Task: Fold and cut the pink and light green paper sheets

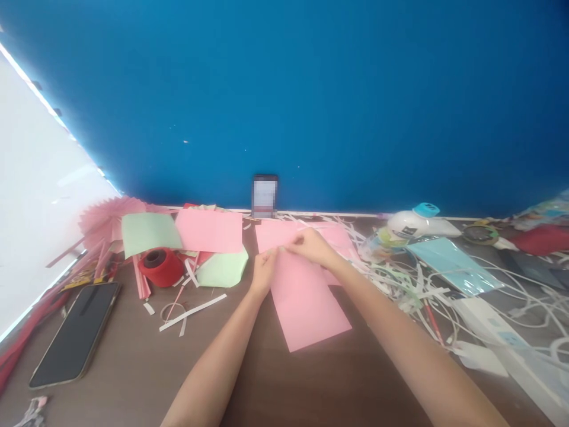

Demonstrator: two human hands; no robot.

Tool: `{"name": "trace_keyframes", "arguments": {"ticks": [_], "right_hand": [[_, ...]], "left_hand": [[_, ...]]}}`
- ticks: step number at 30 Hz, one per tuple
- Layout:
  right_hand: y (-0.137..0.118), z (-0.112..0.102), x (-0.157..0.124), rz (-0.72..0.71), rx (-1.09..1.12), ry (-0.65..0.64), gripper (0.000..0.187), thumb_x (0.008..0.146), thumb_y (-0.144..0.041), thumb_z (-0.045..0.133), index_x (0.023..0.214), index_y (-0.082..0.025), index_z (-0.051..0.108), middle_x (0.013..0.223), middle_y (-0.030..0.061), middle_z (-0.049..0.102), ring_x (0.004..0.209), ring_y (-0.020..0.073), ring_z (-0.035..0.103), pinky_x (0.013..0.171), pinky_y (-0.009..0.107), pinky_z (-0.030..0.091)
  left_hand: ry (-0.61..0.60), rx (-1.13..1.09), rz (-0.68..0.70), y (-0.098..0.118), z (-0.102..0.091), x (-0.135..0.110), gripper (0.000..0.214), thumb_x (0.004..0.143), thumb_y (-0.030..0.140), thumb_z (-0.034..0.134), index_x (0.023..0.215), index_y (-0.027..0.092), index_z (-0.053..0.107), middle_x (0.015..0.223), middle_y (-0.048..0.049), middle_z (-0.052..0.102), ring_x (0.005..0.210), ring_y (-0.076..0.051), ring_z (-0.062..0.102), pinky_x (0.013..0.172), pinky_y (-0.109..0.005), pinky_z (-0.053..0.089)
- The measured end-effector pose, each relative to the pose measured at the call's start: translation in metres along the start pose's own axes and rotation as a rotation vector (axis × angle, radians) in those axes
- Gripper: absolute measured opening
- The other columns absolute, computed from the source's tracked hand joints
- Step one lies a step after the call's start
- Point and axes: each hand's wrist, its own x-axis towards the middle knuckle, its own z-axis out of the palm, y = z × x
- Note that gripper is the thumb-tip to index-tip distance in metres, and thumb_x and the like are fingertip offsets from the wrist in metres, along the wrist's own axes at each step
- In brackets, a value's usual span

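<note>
A sheet of pink paper (pixel 306 302) slants down from my fingers over the brown tabletop. At its upper edge my left hand (pixel 265 270) pinches the paper between thumb and fingers. Close beside it, my right hand (pixel 311 246) also has its fingertips pressed together on the top edge of that sheet. More pink paper (pixel 276 233) lies just behind both hands and partly under the sheet. Whether the held edge is folded cannot be made out.
Left are a red spool (pixel 161 268), a green sheet (pixel 151 231), paper strips (pixel 193 312) and a large phone (pixel 75 335). A small phone (pixel 264 197) leans against the blue wall (pixel 284 107). Right are a white bottle (pixel 415 225), a blue packet (pixel 456 264), tangled cables and a power strip (pixel 502 332).
</note>
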Motion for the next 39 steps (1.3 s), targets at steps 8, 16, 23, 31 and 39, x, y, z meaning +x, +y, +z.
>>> {"name": "trace_keyframes", "arguments": {"ticks": [8, 16, 23, 31, 39], "right_hand": [[-0.003, -0.013, -0.009, -0.063, 0.176, -0.015, 0.013, 0.066, -0.022, 0.064, 0.076, -0.016, 0.070, 0.086, 0.0052, 0.069, 0.071, 0.0173, 0.062, 0.062, 0.025, 0.050], [0.010, -0.020, -0.008, 0.028, 0.218, 0.097, 0.022, 0.061, -0.021, 0.069, 0.081, -0.012, 0.067, 0.090, 0.0093, 0.068, 0.070, 0.0177, 0.064, 0.062, 0.024, 0.052], [0.020, -0.032, -0.013, 0.048, 0.064, 0.181, 0.017, 0.063, -0.030, 0.064, 0.070, -0.015, 0.066, 0.099, 0.0085, 0.065, 0.039, 0.0095, 0.053, 0.038, 0.023, 0.042], [0.023, -0.031, -0.017, 0.089, 0.096, 0.166, 0.019, 0.066, -0.032, 0.060, 0.070, -0.014, 0.065, 0.051, 0.0019, 0.062, 0.027, 0.0093, 0.043, 0.037, 0.025, 0.039], [0.024, -0.029, -0.018, 0.161, 0.163, 0.160, 0.018, 0.065, -0.032, 0.060, 0.064, -0.014, 0.063, 0.037, -0.0009, 0.052, 0.025, 0.0106, 0.042, 0.029, 0.022, 0.027]], "left_hand": [[0.020, -0.059, -0.066, 0.005, 0.002, 0.000, 0.048, 0.067, 0.053, 0.057, 0.050, 0.015, 0.035, 0.048, 0.0055, 0.027, 0.046, -0.004, 0.023, 0.043, -0.019, 0.018], [0.022, -0.075, -0.076, 0.007, 0.002, -0.002, 0.048, 0.067, 0.054, 0.057, 0.050, 0.016, 0.033, 0.049, 0.0058, 0.024, 0.046, -0.004, 0.020, 0.043, -0.019, 0.015], [0.021, -0.013, -0.055, 0.005, 0.001, -0.001, 0.051, 0.069, 0.056, 0.054, 0.052, 0.018, 0.024, 0.051, 0.0059, 0.018, 0.046, -0.004, 0.015, 0.043, -0.020, 0.011], [0.032, -0.004, -0.060, 0.003, 0.001, -0.001, 0.052, 0.069, 0.056, 0.055, 0.052, 0.018, 0.023, 0.050, 0.0060, 0.018, 0.046, -0.004, 0.016, 0.043, -0.020, 0.010], [0.038, 0.045, -0.025, 0.006, 0.003, -0.001, 0.054, 0.068, 0.055, 0.056, 0.050, 0.018, 0.021, 0.050, 0.0054, 0.016, 0.048, -0.005, 0.013, 0.044, -0.022, 0.009]]}}
